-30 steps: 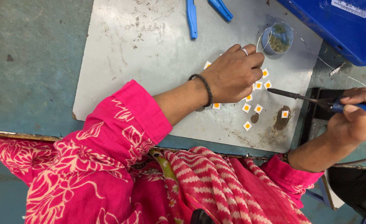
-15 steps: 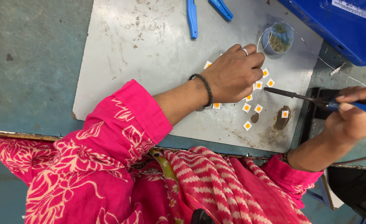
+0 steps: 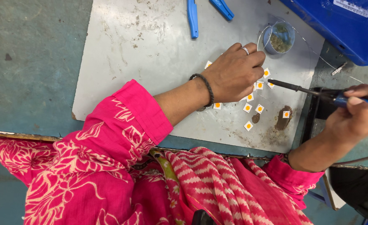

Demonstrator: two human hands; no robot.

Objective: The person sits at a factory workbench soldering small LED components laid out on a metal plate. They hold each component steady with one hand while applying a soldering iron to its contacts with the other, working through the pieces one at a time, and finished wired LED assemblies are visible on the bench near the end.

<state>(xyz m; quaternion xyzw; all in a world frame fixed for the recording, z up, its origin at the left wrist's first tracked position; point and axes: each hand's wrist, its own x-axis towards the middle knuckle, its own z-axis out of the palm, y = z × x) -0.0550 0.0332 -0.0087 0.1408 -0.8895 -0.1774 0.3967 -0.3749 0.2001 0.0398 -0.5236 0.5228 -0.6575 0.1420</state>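
Note:
My left hand (image 3: pixel 234 75) rests knuckles-up on a grey metal plate (image 3: pixel 150 62), its curled fingertips pressed down among several small white squares with orange dots (image 3: pixel 248 108). A thin wire (image 3: pixel 262 36) curves away from those fingers; whether they pinch it is hidden. My right hand (image 3: pixel 352 118) grips the blue handle of a soldering iron (image 3: pixel 300 88). The iron's dark tip points left and ends just right of my left fingertips, above the squares.
A small blue cup (image 3: pixel 279 37) holding greenish bits stands beyond my left hand. Two blue-handled tools (image 3: pixel 192 16) lie at the plate's far edge. A blue crate (image 3: pixel 342 25) sits at the far right. Brown residue patches (image 3: pixel 283 118) mark the plate near one square.
The soldering iron's tip has risen slightly toward my left fingertips. My left hand has stayed in place on the plate.

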